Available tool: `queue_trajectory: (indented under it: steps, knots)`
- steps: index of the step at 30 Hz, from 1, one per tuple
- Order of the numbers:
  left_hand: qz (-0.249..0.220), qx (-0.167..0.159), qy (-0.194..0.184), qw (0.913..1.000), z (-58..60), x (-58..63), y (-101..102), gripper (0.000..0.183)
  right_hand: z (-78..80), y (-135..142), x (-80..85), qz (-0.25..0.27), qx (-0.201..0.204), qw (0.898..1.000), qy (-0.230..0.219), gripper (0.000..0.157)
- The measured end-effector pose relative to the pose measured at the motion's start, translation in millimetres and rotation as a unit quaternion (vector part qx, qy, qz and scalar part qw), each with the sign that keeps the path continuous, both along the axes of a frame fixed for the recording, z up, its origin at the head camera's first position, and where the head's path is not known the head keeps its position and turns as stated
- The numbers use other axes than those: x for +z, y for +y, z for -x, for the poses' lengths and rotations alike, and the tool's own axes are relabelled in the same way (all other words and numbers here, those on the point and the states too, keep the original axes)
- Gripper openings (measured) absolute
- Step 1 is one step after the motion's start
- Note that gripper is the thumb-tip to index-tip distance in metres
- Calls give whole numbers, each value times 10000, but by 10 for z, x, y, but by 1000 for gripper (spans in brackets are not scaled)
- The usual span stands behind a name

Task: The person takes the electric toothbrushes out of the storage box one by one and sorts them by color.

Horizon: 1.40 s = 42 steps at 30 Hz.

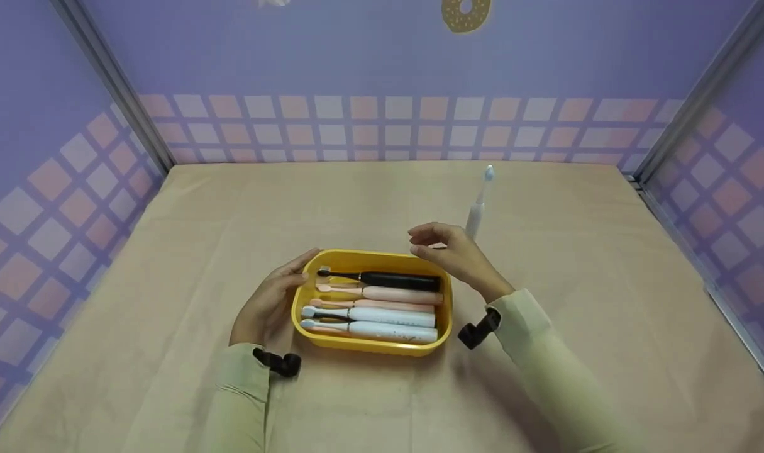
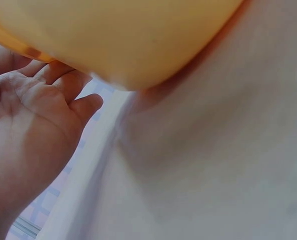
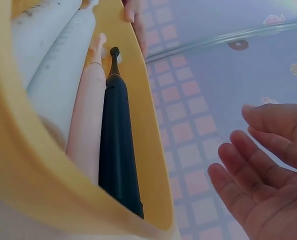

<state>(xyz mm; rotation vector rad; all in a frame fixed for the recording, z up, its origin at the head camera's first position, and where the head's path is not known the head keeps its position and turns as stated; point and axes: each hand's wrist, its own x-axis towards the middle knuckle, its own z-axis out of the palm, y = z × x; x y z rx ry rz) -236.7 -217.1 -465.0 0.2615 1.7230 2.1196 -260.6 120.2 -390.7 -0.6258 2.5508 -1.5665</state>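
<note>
A yellow plastic basket (image 1: 372, 343) holds several electric toothbrushes lying side by side. A black toothbrush (image 1: 400, 280) lies at the back, then a pale pink toothbrush (image 1: 402, 295) and a darker pink one, with white toothbrushes (image 1: 391, 329) at the front. My left hand (image 1: 270, 302) grips the basket's left end, thumb over the rim and fingers along the outer wall. Above the back right corner hovers my right hand (image 1: 451, 251), its fingers loosely bent with nothing between them. Beyond it a white toothbrush (image 1: 476, 217) stands upright on the table, its base hidden by that hand.
A beige cloth (image 1: 199, 251) covers the table. Purple walls with pink and white squares (image 1: 382, 126) enclose the back and sides, with metal posts (image 1: 114, 82) at the corners. A black camera (image 1: 479, 328) sits on each wrist.
</note>
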Motion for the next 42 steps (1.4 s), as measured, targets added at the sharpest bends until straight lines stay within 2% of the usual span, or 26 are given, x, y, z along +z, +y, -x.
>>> queue_trajectory:
  steps: [10, 18, 26, 32, 37, 42]
  knots:
    - [-99, -110, 22, 9999, 5, -1, -7, 59, 54, -121, -45, -545, 232, 9982, -57, 27]
    - [-112, -67, 8, 9999, -2, 3, -2, 58, 70, -194, -61, -913, 331, 9952, -119, 27]
    - [-80, -63, 48, 9999, 4, -3, 3, 58, 95, -233, -76, -1262, 446, 9896, -533, 29]
    - [-60, -63, 50, 10000, 5, -6, 0, 59, 103, -263, -89, -1519, 633, 9853, -464, 28]
    - [79, -71, 125, 9999, 10, -10, 1, 59, 93, -312, -86, -1769, 662, 9807, -510, 28]
    - [10, -119, 117, 9999, 8, -4, 0, 59, 87, -343, -92, -2016, 707, 9753, -566, 27]
